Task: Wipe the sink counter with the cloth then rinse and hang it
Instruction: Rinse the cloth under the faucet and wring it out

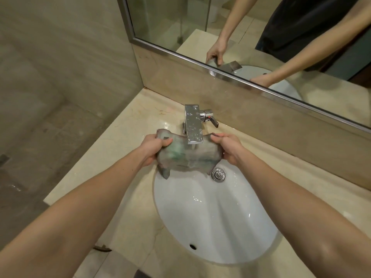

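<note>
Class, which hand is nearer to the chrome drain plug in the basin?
Right. The right hand grips the cloth close by the drain plug; the left hand grips its other end, farther off to the left.

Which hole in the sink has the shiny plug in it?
The drain at the far end of the sink, just under the cloth. The other hole, at the near rim, is small, dark and has no plug.
</note>
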